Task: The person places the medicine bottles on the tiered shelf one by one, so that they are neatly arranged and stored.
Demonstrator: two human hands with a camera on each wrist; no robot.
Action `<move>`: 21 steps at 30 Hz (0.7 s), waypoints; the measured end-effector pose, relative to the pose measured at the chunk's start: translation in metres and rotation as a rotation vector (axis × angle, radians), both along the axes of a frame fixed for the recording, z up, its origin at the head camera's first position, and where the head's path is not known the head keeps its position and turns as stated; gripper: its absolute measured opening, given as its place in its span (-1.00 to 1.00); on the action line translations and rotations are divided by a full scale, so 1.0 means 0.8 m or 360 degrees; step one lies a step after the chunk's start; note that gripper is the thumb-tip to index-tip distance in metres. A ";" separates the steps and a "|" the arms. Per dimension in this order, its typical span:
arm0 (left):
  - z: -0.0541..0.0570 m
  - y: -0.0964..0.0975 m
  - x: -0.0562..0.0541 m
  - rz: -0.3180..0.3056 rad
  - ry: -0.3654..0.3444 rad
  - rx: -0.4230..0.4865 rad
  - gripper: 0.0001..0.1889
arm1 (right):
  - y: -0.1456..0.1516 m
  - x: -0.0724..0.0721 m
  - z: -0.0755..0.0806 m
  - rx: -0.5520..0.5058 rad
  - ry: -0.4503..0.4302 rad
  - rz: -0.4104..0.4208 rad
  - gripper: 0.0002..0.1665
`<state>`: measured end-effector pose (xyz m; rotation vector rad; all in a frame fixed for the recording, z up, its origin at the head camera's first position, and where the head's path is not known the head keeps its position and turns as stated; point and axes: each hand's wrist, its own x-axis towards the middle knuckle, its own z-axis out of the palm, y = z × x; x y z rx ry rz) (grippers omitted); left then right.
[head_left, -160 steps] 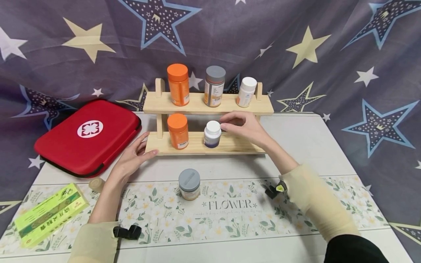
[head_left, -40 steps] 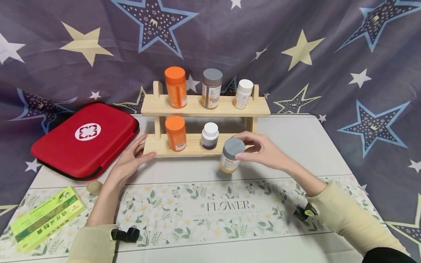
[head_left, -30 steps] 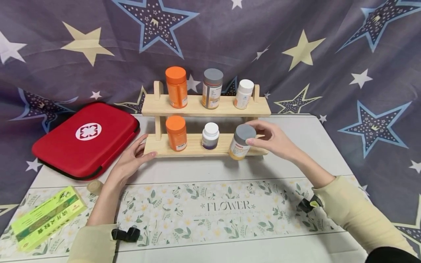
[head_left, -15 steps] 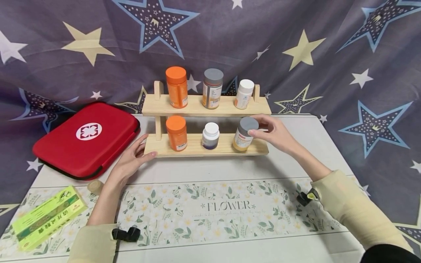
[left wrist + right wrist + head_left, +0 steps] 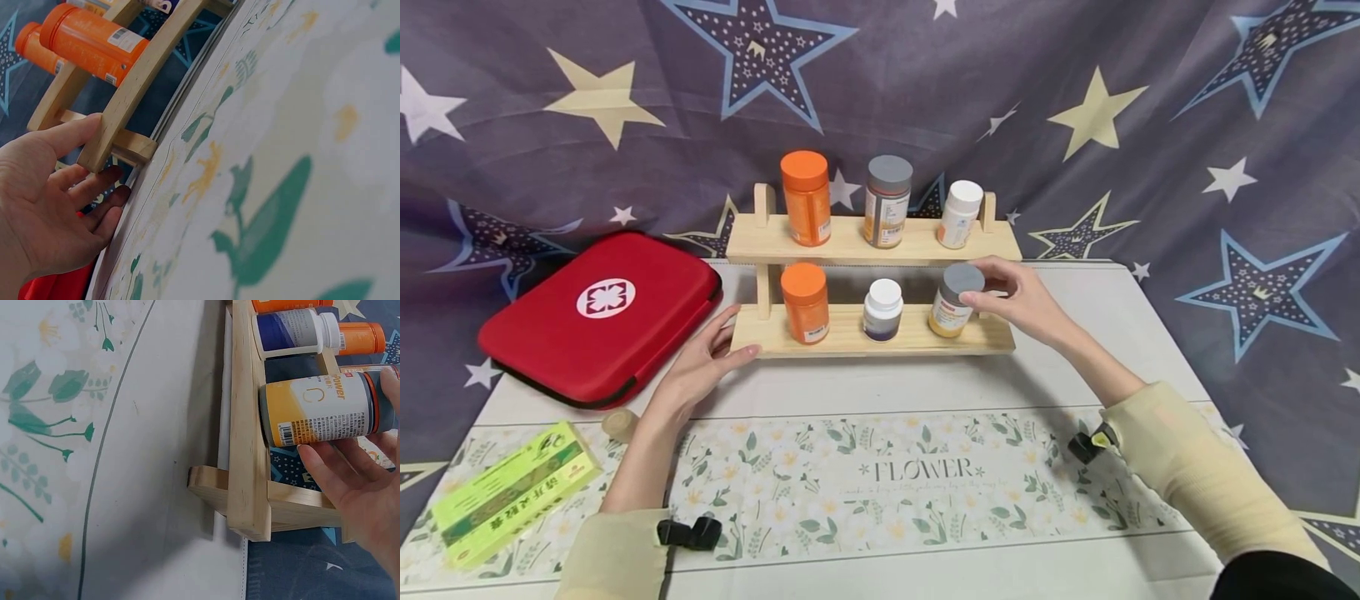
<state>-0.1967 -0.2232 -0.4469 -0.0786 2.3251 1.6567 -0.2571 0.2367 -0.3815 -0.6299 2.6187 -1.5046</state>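
My right hand (image 5: pixel 1026 302) grips a grey-lidded pill bottle (image 5: pixel 950 317) by its lid, at the right end of the lower tier of a two-tier wooden rack (image 5: pixel 917 340). In the right wrist view this bottle (image 5: pixel 319 406) has a white and yellow label, and its base meets the board. My left hand (image 5: pixel 696 367) holds the rack's lower left end, thumb on the board and fingers beneath, as the left wrist view shows. A white-capped bottle (image 5: pixel 882 312) and an orange bottle (image 5: pixel 806 304) share that tier.
Above stand an orange bottle (image 5: pixel 807 200), a grey-lidded bottle (image 5: pixel 887 204) and a white bottle (image 5: pixel 960 215). Left of the rack lies a red first-aid case (image 5: pixel 602 317). A green-yellow box (image 5: pixel 512 493) and a small beige roll (image 5: pixel 620 425) lie by my left forearm.
My right hand has taken the grey-lidded bottle from the tablecloth, carried it up and right, and brought it onto the lower tier. The left hand has stayed at the rack's end.
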 end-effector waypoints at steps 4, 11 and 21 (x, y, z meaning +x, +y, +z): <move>-0.001 0.000 0.001 0.0004 -0.0006 0.0014 0.00 | -0.001 -0.002 -0.003 -0.0009 0.0005 0.0011 -0.50; -0.002 0.000 0.003 -0.0014 0.0021 0.0024 -0.02 | -0.004 -0.001 -0.003 -0.0025 -0.0028 0.0007 -0.51; -0.001 -0.005 0.000 -0.0028 0.0029 -0.0004 -0.03 | -0.001 0.001 -0.001 -0.0026 -0.0023 -0.0023 -0.48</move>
